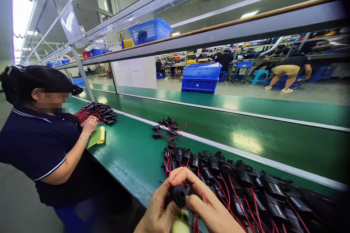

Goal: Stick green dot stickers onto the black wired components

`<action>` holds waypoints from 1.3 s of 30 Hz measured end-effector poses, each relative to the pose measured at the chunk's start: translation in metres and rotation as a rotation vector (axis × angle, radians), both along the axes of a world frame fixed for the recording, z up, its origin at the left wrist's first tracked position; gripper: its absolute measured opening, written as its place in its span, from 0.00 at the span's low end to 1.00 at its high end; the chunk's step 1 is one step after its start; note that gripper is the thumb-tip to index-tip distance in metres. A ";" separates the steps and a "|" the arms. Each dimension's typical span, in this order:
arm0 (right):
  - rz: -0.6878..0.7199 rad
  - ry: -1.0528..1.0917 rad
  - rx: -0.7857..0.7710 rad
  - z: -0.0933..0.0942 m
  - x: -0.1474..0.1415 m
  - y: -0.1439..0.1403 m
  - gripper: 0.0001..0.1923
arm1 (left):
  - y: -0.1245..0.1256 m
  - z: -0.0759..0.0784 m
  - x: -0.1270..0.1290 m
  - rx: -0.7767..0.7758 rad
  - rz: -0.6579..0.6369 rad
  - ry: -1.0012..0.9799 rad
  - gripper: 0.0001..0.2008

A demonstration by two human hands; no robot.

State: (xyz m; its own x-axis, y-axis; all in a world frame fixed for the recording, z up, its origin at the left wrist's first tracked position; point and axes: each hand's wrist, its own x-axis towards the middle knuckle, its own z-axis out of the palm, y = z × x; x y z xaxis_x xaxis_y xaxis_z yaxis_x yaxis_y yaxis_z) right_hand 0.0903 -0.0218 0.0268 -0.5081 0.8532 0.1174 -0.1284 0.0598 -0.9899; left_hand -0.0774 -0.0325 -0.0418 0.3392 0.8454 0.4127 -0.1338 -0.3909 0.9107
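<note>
My left hand [161, 204] and my right hand [199, 196] are closed together on a black round plastic part [178, 194] with a hole in its face, near the table's front edge. The fingertips of both meet over its top. Just below, a pale yellow sheet [181, 222] with dark round spots is partly covered by my hands. Beyond and to the right lies a large pile of black cylindrical parts [243, 173] with red and black wires, which reaches close to my right hand.
A smaller group of wired black parts [168, 127] lies farther along the green table [131, 153]. At left, a co-worker [41, 127] works beside another pile [101, 112] and a yellow-green sheet [96, 137]. Blue crates [201, 77] stand behind; a shelf [191, 42] crosses overhead.
</note>
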 end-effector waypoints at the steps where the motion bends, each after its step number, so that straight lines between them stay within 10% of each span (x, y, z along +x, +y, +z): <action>1: 0.027 -0.015 -0.015 0.002 0.001 0.002 0.07 | 0.000 -0.002 0.000 -0.020 -0.011 -0.030 0.24; 7: 0.160 -0.048 -0.036 0.010 0.011 0.004 0.17 | -0.002 -0.005 0.001 -0.002 -0.007 -0.040 0.22; 22: 0.026 0.094 -0.033 -0.007 -0.012 -0.003 0.08 | -0.003 0.004 -0.010 0.152 0.071 0.195 0.21; 30: 0.237 -0.148 0.078 0.004 0.009 0.010 0.19 | -0.010 0.005 -0.006 -0.312 -0.125 -0.109 0.25; 39: 0.230 -0.350 0.379 0.018 0.018 0.002 0.16 | -0.016 0.012 -0.017 -0.361 -0.168 -0.062 0.28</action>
State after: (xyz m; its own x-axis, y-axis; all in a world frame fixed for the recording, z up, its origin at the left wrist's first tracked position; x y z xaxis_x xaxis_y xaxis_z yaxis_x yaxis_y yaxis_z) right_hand 0.1087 -0.0194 0.0449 -0.7400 0.6465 0.1856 0.1515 0.4291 -0.8905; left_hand -0.0947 -0.0482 -0.0297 0.4688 0.8746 0.1236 -0.2272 -0.0158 0.9737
